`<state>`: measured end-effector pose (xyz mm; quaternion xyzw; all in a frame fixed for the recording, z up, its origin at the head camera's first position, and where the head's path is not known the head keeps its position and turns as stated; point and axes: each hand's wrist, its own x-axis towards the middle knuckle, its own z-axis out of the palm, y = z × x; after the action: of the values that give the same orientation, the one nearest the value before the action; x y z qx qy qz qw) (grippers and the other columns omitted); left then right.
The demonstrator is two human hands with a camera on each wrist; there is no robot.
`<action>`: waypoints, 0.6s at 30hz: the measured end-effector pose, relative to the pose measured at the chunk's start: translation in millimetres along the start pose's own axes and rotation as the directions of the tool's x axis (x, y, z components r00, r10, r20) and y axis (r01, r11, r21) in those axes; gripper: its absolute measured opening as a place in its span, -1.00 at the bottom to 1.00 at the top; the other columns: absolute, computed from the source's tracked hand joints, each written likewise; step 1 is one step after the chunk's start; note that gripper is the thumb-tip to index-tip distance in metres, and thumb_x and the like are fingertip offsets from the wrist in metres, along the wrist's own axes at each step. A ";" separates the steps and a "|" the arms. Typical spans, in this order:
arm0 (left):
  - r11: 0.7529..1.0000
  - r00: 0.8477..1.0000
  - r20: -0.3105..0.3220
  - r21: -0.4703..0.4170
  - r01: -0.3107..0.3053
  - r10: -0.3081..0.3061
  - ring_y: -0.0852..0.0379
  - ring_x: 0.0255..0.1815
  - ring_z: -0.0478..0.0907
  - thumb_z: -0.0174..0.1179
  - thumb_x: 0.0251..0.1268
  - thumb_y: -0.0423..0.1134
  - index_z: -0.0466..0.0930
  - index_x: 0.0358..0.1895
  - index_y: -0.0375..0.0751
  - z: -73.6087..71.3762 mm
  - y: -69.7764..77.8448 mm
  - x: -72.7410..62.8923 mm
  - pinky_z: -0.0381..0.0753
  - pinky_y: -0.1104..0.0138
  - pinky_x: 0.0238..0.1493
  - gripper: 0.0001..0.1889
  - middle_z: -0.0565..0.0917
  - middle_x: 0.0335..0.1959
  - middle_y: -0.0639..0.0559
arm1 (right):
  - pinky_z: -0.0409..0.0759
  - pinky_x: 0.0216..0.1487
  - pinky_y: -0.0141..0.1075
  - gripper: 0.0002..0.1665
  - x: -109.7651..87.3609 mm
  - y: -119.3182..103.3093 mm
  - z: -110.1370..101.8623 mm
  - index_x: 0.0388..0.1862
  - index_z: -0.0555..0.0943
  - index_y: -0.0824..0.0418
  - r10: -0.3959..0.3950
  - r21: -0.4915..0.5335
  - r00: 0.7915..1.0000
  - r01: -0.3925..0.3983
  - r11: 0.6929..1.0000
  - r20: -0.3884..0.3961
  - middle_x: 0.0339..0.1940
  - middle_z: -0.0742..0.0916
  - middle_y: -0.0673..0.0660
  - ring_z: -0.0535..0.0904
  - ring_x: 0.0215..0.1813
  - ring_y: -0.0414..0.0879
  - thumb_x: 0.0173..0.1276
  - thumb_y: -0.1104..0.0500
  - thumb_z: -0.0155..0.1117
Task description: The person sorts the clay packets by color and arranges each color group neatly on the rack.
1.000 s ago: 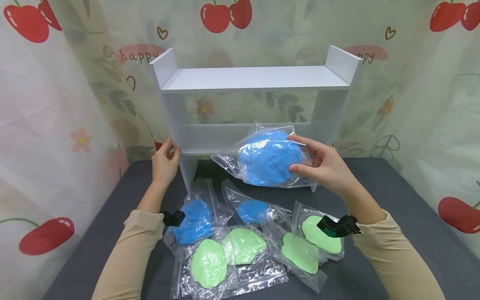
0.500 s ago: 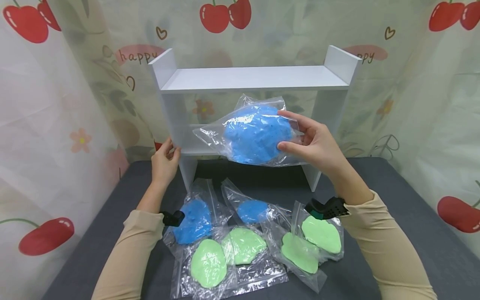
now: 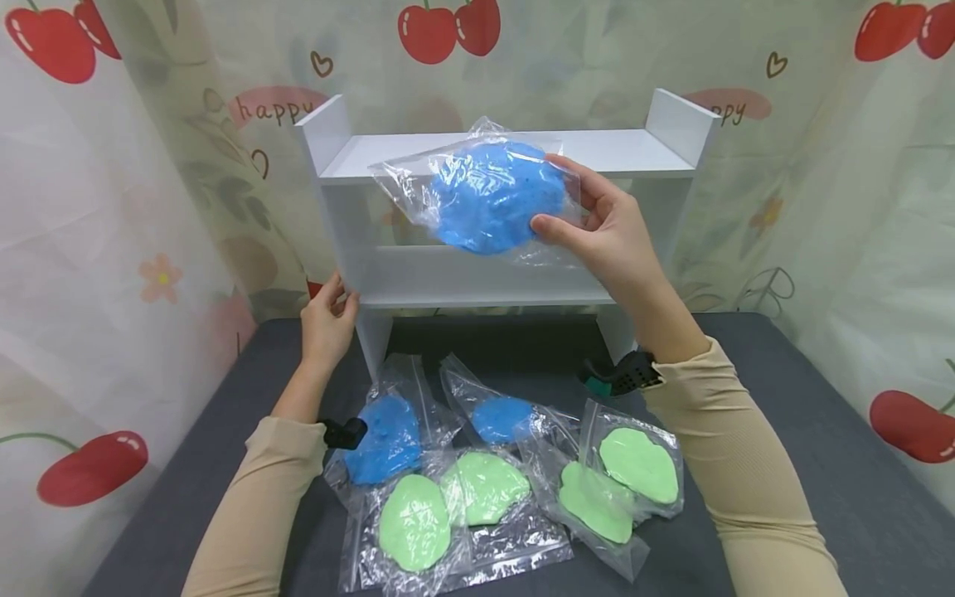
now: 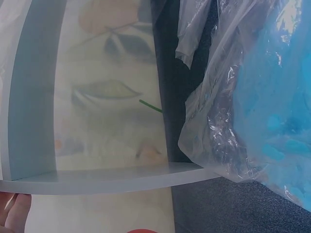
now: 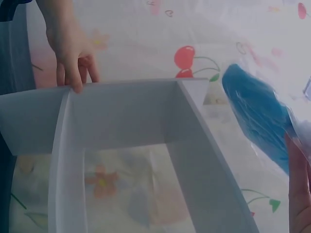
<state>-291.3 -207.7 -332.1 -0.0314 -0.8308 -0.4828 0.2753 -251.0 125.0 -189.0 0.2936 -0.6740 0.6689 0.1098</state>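
Observation:
In the head view my right hand point(image 3: 608, 236) pinches a clear plastic bag of flattened blue clay point(image 3: 498, 199) between thumb and fingers. It is held up in front of the white shelf point(image 3: 477, 286), overlapping the top board. The right wrist view shows the blue clay bag point(image 5: 255, 109) edge-on at the right, beside fingers point(image 5: 297, 184). My left hand point(image 3: 326, 327) touches the shelf's left side panel, its fingertips at the outer front edge. The right wrist view shows the left hand point(image 5: 70, 51) against that panel too.
On the dark table point(image 3: 746, 398) lie two more bags of blue clay point(image 3: 388, 439), the other blue one point(image 3: 501, 420) farther right. Several bags of light green clay point(image 3: 415, 522) overlap in front. Patterned curtains point(image 3: 164, 199) surround the table.
My right hand has raised the bag of blue clay, moving it slightly left, from the middle board's level to the top board's. The left hand has stayed at the side panel.

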 end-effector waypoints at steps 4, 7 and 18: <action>1.000 1.000 -0.006 0.006 -0.007 0.007 -0.25 0.08 0.56 0.04 0.35 -0.36 0.27 0.37 -0.19 -0.3 1.3 -0.3 0.58 0.07 0.04 -0.49 0.48 0.20 -0.36 | 0.63 -0.07 -0.39 -0.28 12.8 -0.1 6.9 0.33 0.37 0.16 -0.008 0.055 0.999 0.010 0.998 -0.040 0.24 0.51 0.24 0.62 0.07 -0.05 0.17 0.35 0.31; 1.000 1.000 -0.008 0.003 -0.016 0.016 -0.24 0.08 0.57 0.04 0.34 -0.36 0.29 0.36 -0.18 -0.3 2.0 -0.2 0.59 0.08 0.04 -0.49 0.49 0.19 -0.35 | 0.63 -0.04 -0.37 -0.28 22.2 -0.5 13.8 0.33 0.37 0.19 -0.005 0.101 0.997 0.013 0.995 -0.076 0.21 0.52 0.24 0.60 0.08 -0.02 0.15 0.38 0.32; 1.000 1.000 -0.010 0.005 -0.017 0.018 -0.25 0.08 0.56 0.04 0.34 -0.36 0.29 0.36 -0.20 0.0 2.3 -0.2 0.58 0.07 0.05 -0.49 0.49 0.19 -0.37 | 0.65 -0.03 -0.35 -0.31 51.4 1.9 43.5 0.26 0.44 0.21 0.066 0.069 0.972 -0.052 0.996 -0.226 0.02 0.61 0.20 0.60 -0.11 -0.12 0.10 0.31 0.39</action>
<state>-290.4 -206.4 -330.4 -0.0357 -0.8302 -0.4786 0.2837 -282.7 70.0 -166.4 0.1982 -0.6439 0.7221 0.1570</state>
